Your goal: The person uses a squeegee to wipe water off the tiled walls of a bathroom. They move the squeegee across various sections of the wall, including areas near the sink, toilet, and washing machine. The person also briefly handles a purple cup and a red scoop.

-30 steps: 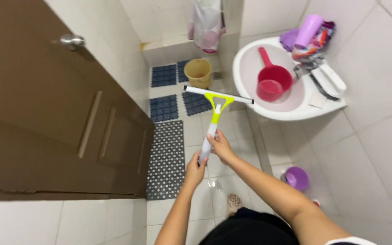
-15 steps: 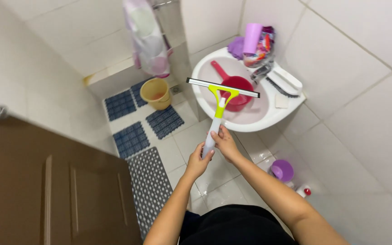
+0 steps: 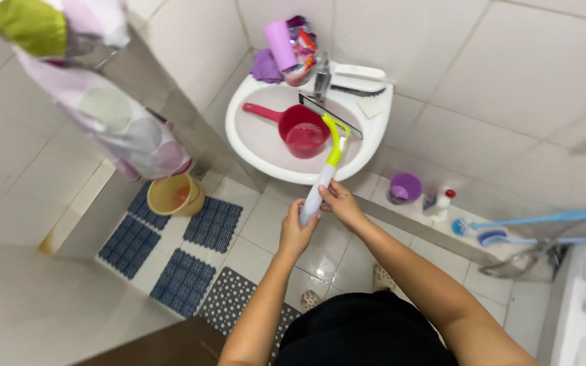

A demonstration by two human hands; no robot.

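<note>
Both my hands grip the white handle of a squeegee (image 3: 326, 169) with a lime-green neck and a black blade. My left hand (image 3: 296, 232) wraps the handle's lower end. My right hand (image 3: 338, 203) closes on it just above, from the right. The blade points away from me and hangs over the white wash basin (image 3: 260, 148). In the basin lies a red dipper (image 3: 298, 129) with its handle to the left.
Bottles, a purple cloth and a tap crowd the basin's back rim, with a white brush (image 3: 359, 76) beside them. A yellow bucket (image 3: 173, 195) and blue mats (image 3: 186, 252) are on the tiled floor at left. A purple cup (image 3: 404, 188), a small bottle and blue brushes (image 3: 532, 228) line the right ledge. A patterned curtain (image 3: 103, 108) hangs at upper left.
The view has swung away from the brown door toward the basin. The squeegee, still in both hands, now reaches over the basin with its blade turned more edge-on.
</note>
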